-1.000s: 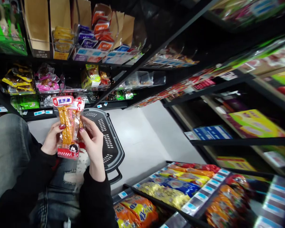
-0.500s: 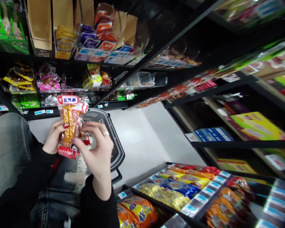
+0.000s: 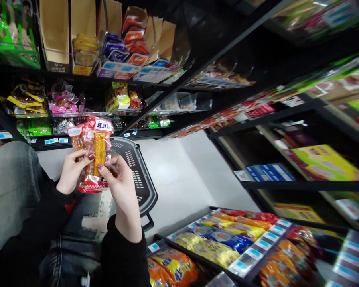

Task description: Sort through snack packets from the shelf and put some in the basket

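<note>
I hold a small stack of clear snack packets (image 3: 94, 153) with red labels and orange sticks inside, raised in front of the shelves. My left hand (image 3: 71, 171) grips the packets from the left, thumb on the front. My right hand (image 3: 121, 185) pinches the front packet from the right with thumb and fingers. Both wrists are in black sleeves. Just behind my right hand, a dark shopping basket (image 3: 137, 179) stands on the pale floor.
Black shelves with snack bags surround me: green, yellow and pink packs (image 3: 32, 103) ahead, boxed goods (image 3: 320, 159) on the right, yellow and blue bags (image 3: 215, 243) on the low shelf at the bottom. My knee in grey jeans (image 3: 12, 187) is at the left.
My right hand has shifted the front packet to the right, so it now fans out from the one behind. The packets sit slightly higher than before.
</note>
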`<state>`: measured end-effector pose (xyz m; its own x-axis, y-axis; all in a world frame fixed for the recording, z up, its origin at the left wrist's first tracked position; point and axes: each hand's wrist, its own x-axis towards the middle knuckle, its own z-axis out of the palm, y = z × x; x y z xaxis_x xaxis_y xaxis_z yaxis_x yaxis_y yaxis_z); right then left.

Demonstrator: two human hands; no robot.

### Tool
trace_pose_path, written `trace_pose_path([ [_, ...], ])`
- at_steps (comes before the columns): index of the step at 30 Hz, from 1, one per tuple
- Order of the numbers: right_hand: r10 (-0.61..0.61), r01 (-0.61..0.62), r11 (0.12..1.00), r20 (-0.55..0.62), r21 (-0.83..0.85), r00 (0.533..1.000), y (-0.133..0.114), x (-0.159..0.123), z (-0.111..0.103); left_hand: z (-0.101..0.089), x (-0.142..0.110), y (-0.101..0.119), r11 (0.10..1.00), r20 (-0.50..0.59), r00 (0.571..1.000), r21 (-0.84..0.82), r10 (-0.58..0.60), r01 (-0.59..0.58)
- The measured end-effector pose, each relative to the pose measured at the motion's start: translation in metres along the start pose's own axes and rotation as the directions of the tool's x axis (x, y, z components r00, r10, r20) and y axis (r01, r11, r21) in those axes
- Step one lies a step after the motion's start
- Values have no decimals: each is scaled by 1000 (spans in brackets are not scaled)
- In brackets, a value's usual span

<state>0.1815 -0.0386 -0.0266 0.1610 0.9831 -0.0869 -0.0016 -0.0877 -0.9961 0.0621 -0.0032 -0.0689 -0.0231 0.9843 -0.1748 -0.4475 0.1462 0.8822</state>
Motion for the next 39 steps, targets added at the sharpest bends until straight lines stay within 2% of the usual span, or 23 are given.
trace_pose_path([
  [4, -25, 29, 998, -89, 47, 996, -2, -1, 2, 3, -1, 2, 998, -33, 999, -54, -24, 22],
  [8, -57, 75, 992, -166, 104, 984, -2, 0, 1, 4, -2, 5, 990, -8, 994, -93, -105, 104],
  [10, -36, 71, 982, -196, 176, 980, -4, 1, -5, 3, -2, 6, 987, -9, 992, -105, -125, 124],
  [12, 38, 14, 954, -165, 299, 986, -6, 3, -15, 1, -2, 7, 987, -23, 991, -103, -129, 126],
  [14, 142, -112, 876, -29, 469, 989, -5, 5, -25, -1, 0, 8, 987, -29, 991, -97, -131, 127],
  [16, 217, -267, 729, 158, 630, 963, -2, 8, -34, -4, 0, 10, 986, -31, 990, -105, -137, 133],
  [18, 232, -376, 560, 296, 738, 927, 4, 11, -38, -5, 1, 11, 982, -41, 989, -132, -142, 136],
  [20, 211, -409, 425, 351, 808, 912, 11, 14, -38, -6, 0, 11, 975, -45, 989, -181, -143, 133],
  [22, 181, -401, 329, 360, 855, 915, 16, 16, -35, -5, -1, 11, 961, -23, 989, -240, -148, 138],
  [26, 149, -392, 226, 366, 892, 919, 21, 19, -31, -4, -3, 14, 927, 19, 983, -329, -181, 177],
  [28, 132, -385, 236, 363, 892, 922, 22, 19, -31, -3, -4, 16, 920, 29, 983, -346, -184, 182],
  [31, 109, -364, 334, 348, 870, 931, 24, 18, -31, 1, -6, 20, 912, 40, 982, -364, -187, 188],
  [34, 150, -363, 515, 335, 776, 930, 28, 19, -28, 6, -10, 22, 910, 29, 980, -367, -196, 193],
  [37, 191, -333, 731, 290, 595, 938, 31, 22, -21, 8, -13, 20, 903, 13, 981, -387, -194, 184],
  [39, 208, -317, 808, 263, 496, 942, 33, 23, -17, 7, -14, 18, 897, -9, 984, -412, -179, 159],
])
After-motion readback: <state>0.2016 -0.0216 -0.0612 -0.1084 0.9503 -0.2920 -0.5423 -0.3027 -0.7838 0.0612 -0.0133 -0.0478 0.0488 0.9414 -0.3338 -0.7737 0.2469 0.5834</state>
